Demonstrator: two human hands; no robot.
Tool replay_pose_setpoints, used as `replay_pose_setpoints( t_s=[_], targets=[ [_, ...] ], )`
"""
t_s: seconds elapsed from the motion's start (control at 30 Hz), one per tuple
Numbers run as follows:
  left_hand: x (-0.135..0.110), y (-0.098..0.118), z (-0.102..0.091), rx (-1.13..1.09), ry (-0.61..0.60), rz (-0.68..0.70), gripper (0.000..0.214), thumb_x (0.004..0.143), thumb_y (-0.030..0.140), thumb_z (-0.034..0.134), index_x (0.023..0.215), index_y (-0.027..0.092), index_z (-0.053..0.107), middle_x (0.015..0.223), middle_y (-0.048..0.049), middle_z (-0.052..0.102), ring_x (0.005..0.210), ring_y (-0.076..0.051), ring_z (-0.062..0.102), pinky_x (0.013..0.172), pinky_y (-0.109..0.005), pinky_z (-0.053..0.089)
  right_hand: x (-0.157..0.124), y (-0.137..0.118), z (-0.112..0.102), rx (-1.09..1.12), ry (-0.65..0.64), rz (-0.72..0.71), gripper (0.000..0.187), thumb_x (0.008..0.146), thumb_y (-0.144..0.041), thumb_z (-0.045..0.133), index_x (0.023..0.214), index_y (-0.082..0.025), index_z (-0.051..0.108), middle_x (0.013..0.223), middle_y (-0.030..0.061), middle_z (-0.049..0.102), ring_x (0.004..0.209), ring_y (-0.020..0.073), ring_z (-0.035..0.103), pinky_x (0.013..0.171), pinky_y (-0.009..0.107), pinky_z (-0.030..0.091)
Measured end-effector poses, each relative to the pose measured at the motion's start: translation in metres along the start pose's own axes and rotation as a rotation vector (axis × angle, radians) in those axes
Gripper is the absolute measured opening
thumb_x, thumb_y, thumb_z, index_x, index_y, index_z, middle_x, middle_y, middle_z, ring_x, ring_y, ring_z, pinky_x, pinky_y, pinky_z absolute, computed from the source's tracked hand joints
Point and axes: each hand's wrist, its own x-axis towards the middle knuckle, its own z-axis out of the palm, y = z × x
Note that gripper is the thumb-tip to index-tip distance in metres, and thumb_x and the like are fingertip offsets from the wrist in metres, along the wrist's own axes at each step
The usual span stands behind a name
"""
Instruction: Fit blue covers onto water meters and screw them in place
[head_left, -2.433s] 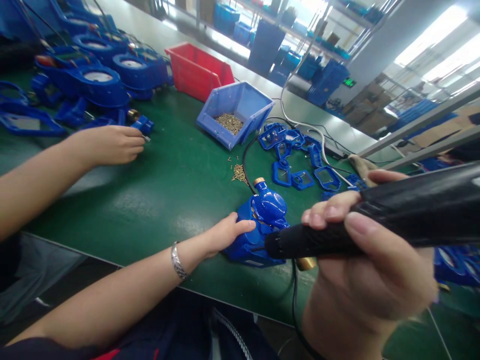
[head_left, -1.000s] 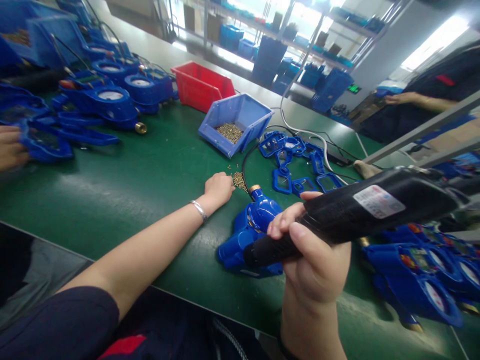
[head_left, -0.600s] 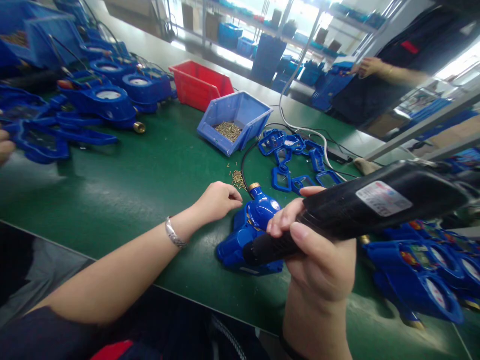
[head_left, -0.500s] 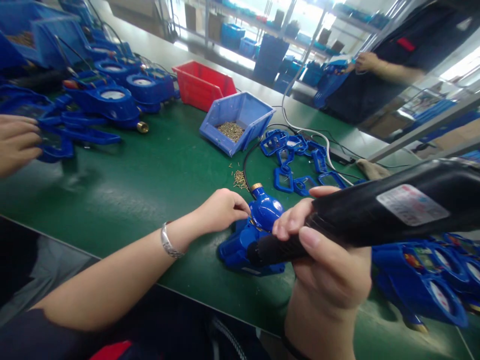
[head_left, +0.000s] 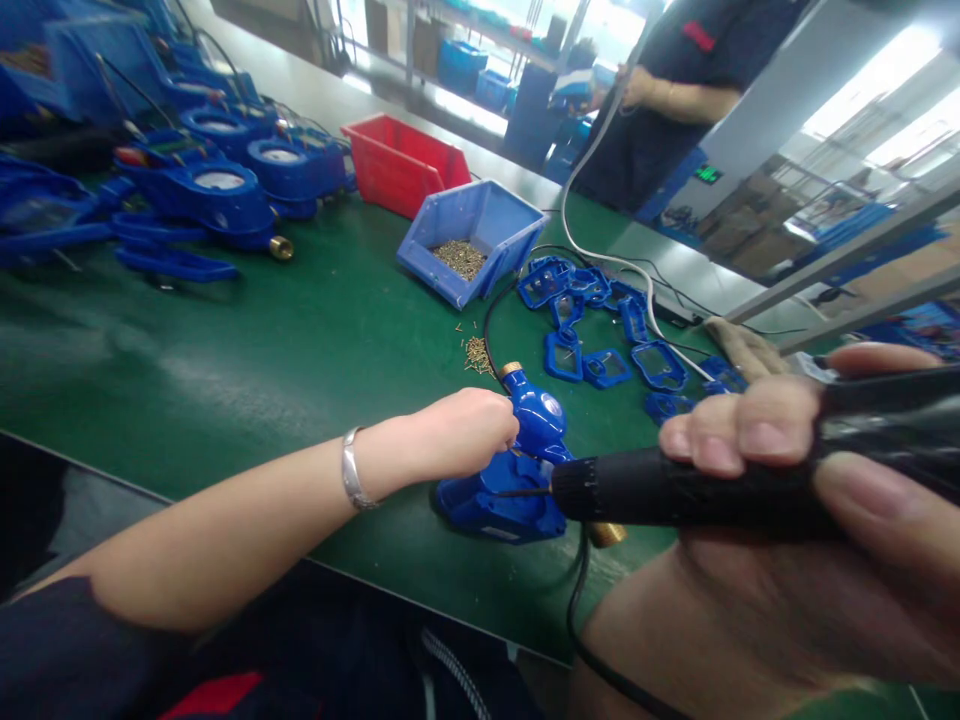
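Observation:
My right hand [head_left: 780,500] is wrapped round a black electric screwdriver [head_left: 675,490], held nearly level. Its thin bit points left, over the blue housing of a water meter [head_left: 538,420]. The meter lies on the green bench top, with a brass threaded end at the back and another at the front right. My left hand [head_left: 480,430], with a silver bracelet at the wrist, is closed against the meter's left side. Its fingertips are hidden, so I cannot make out what is in them. Loose brass screws [head_left: 476,355] lie just behind the meter.
Behind stand a blue bin [head_left: 480,235] of screws and a red bin [head_left: 405,165]. Blue plastic frames [head_left: 607,368] lie right of the bins, near a white cable. More blue meters [head_left: 217,195] crowd the left. A person [head_left: 675,90] stands across the bench.
My right hand has drawn the screwdriver back to the right, baring its bit. My left hand has curled tighter at the meter. The other person's hand at the far left has left the view.

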Motion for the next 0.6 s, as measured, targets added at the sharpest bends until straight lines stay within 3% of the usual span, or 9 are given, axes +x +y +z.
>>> replay_pose_setpoints(
  t_s=[0.13,0.27,0.37,0.43,0.5,0.6],
  targets=[
    [0.000,-0.003,0.001,-0.033,-0.005,0.000,0.025,0.084,0.015,0.048,0.076,0.014,0.071,0.083,-0.0080,0.066,0.085,-0.020,0.061,0.078,-0.031,0.046,0.004,-0.002,0.005,-0.082,0.170,-0.125,0.030,0.066,-0.015,0.045,0.090,-0.018,0.061,0.062,-0.0025,0.050,0.053,0.0133,0.047,0.055,0.029,0.042],
    [-0.007,-0.009,0.003,-0.080,0.008,0.000,0.026,0.088,0.021,0.048,0.084,0.016,0.072,0.088,-0.0053,0.065,0.087,-0.016,0.059,0.082,-0.026,0.044,0.009,0.011,0.008,-0.128,0.296,-0.285,0.025,0.066,-0.009,0.051,0.089,-0.015,0.059,0.058,-0.0038,0.054,0.050,0.0146,0.050,0.053,0.030,0.043],
    [-0.017,-0.016,0.009,-0.209,0.024,-0.016,0.032,0.091,0.029,0.043,0.086,0.017,0.072,0.082,-0.0037,0.060,0.079,-0.013,0.056,0.074,-0.024,0.044,0.012,0.024,0.009,-0.110,0.289,-0.278,0.026,0.065,-0.007,0.057,0.089,-0.013,0.056,0.057,-0.0044,0.057,0.048,0.0143,0.053,0.051,0.029,0.046],
    [-0.024,-0.023,0.017,-0.365,0.056,-0.036,0.034,0.091,0.034,0.041,0.096,0.020,0.071,0.084,-0.0032,0.058,0.080,-0.013,0.055,0.077,-0.025,0.044,0.014,0.031,0.010,-0.098,0.285,-0.226,0.027,0.063,-0.009,0.061,0.089,-0.014,0.055,0.057,-0.0045,0.059,0.048,0.0143,0.055,0.051,0.029,0.047],
    [-0.029,-0.026,0.028,-0.518,0.139,-0.127,0.036,0.088,0.039,0.045,0.111,0.020,0.065,0.094,-0.0047,0.058,0.089,-0.015,0.056,0.085,-0.029,0.045,0.015,0.037,0.012,-0.085,0.283,-0.177,0.028,0.062,-0.010,0.063,0.089,-0.015,0.055,0.058,-0.0047,0.060,0.047,0.0142,0.056,0.052,0.028,0.048],
    [-0.034,-0.021,0.045,-0.718,0.277,-0.419,0.062,0.076,0.049,0.058,0.126,0.012,0.053,0.116,-0.0137,0.056,0.103,-0.023,0.055,0.090,-0.037,0.046,0.016,0.042,0.016,-0.050,0.293,-0.089,0.031,0.062,-0.010,0.067,0.089,-0.015,0.055,0.060,-0.0047,0.060,0.049,0.0137,0.057,0.054,0.028,0.049]
  ],
)
